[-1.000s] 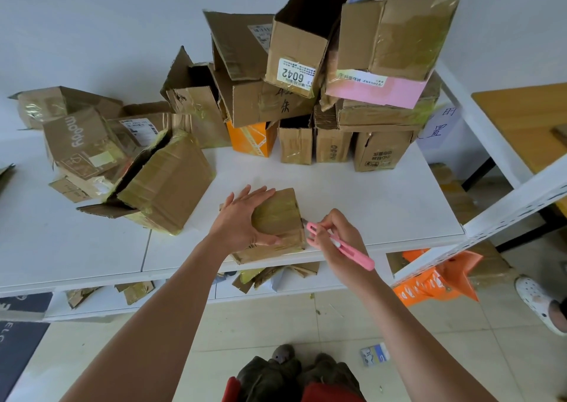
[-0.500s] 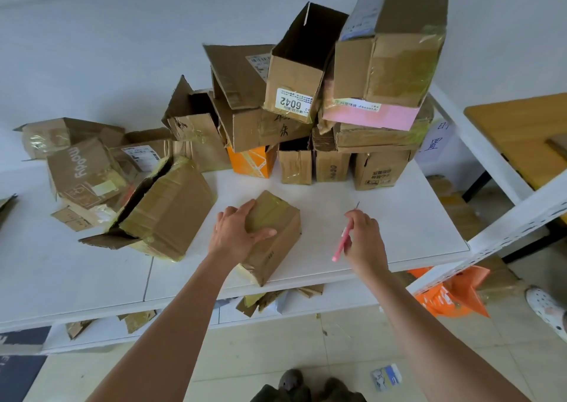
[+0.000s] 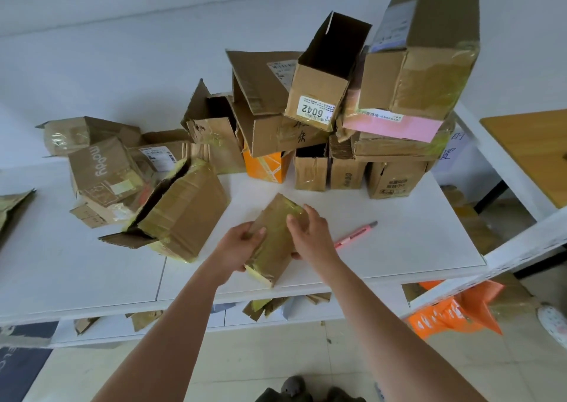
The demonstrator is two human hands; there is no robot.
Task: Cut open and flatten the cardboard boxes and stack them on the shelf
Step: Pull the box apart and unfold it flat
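A small brown cardboard box (image 3: 276,242) wrapped in yellowish tape lies on the white shelf top (image 3: 399,242) near its front edge. My left hand (image 3: 241,245) grips its left side, thumb on the top face. My right hand (image 3: 310,233) holds its right side, fingers curled over the far upper corner. A pink box cutter (image 3: 356,235) lies loose on the shelf just right of my right hand.
A large taped box (image 3: 184,214) lies open on its side to the left. A tall pile of boxes (image 3: 352,119) stands behind. More crushed boxes (image 3: 104,171) sit far left. Flattened cardboard (image 3: 270,305) shows on the lower shelf. An orange bag (image 3: 451,312) hangs at right.
My right hand laid the pink cutter down on the shelf and moved left onto the small box. My left hand shifted lower on the box.
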